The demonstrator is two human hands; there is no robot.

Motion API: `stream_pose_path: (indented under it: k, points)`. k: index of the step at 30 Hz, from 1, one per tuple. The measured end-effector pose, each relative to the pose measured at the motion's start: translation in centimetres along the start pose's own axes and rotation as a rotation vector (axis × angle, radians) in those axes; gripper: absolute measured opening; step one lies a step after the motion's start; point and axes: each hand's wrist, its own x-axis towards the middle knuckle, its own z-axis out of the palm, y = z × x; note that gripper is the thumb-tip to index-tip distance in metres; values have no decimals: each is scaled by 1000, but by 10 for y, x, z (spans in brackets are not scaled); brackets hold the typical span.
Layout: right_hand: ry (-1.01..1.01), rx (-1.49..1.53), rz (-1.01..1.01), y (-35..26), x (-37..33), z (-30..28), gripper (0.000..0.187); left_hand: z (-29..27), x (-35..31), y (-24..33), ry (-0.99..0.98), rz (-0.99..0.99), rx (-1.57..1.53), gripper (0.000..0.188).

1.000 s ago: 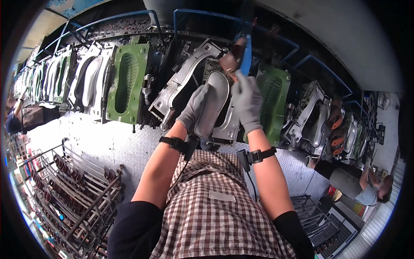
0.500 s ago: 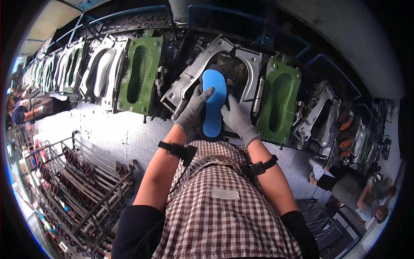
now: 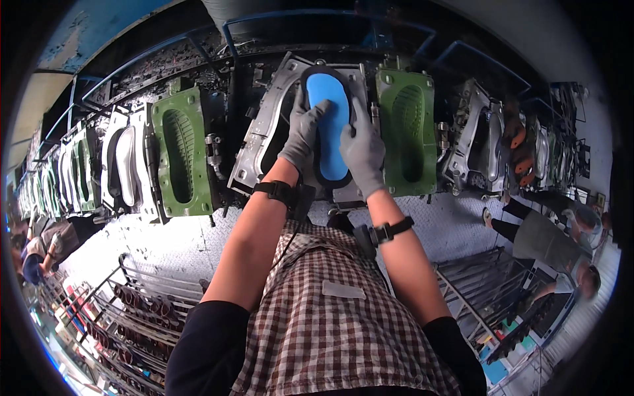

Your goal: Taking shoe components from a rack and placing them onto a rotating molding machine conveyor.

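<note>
Both my hands, in grey gloves, hold a shoe sole with a black rim and a blue inner face (image 3: pixel 335 148), upright in front of me. My left hand (image 3: pixel 304 135) grips its left side, thumb pressed on the blue face and fingers partly hidden behind. Along the right edge, my right hand (image 3: pixel 364 152) is closed on the sole. Behind the sole stands an open silver metal mould frame (image 3: pixel 249 158), its middle partly covered by the sole and my hands. A green sole mould (image 3: pixel 428 135) is just right of my right hand.
Another green mould (image 3: pixel 202 158) and silver moulds (image 3: pixel 127 158) line the bench to the left; more run right, near orange-brown pieces (image 3: pixel 523 165). Metal racks stand at lower left (image 3: pixel 142 272) and lower right (image 3: pixel 456 294). People are at far left (image 3: pixel 58 241) and right (image 3: pixel 545 237).
My hands and the sole have moved up in the view, farther from my apron. More of the sole's black rim shows. My view has shifted, so the racks and people appear elsewhere.
</note>
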Motion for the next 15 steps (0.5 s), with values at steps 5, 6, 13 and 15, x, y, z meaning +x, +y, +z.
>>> stream_pose_path:
  k: [5, 6, 13, 15]
  points:
    - [-140, 31, -26, 18, -10, -23, 57, 12, -42, -3, 106, -33, 348, 82]
    - [-32, 115, -116, 28, -14, -33, 55, 12, -56, -5, 116, -72, 347, 79]
    - [445, -113, 367, 213, 44, -216, 59, 33, -133, -22, 322, 190, 639, 79]
    - [668, -281, 350, 285, 76, -266, 75, 69, -141, -26, 354, 357, 790, 74]
